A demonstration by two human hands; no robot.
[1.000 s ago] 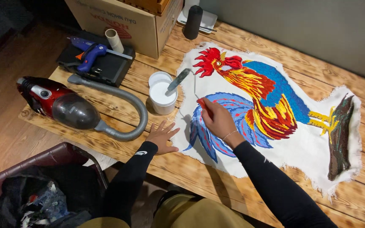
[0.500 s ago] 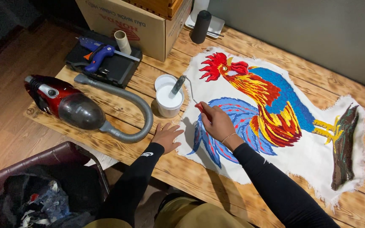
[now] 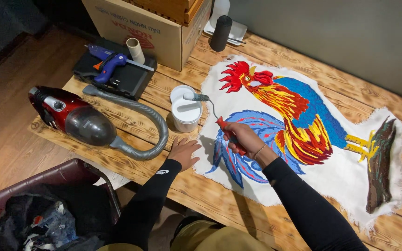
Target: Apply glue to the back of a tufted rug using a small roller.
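A white cloth (image 3: 340,172) with a tufted rooster in red, yellow and blue lies on the wooden table (image 3: 210,204). My right hand (image 3: 243,138) grips the red handle of a small paint roller (image 3: 200,98). The roller's head rests over a white tub (image 3: 185,111) of white paste just left of the cloth. My left hand (image 3: 184,152) lies flat on the table at the cloth's left edge, fingers spread, holding nothing. Both arms wear black sleeves.
A red and grey handheld vacuum (image 3: 73,118) with a grey hose (image 3: 145,128) lies at the left. Behind it a blue glue gun (image 3: 108,62) rests on a black case. A cardboard box (image 3: 140,25) and a black cylinder (image 3: 220,33) stand at the back. A dark bin (image 3: 38,209) sits below.
My right hand has lifted the roller off the rooster's blue tail and swung its head left onto the white tub. My left hand stayed flat on the table.
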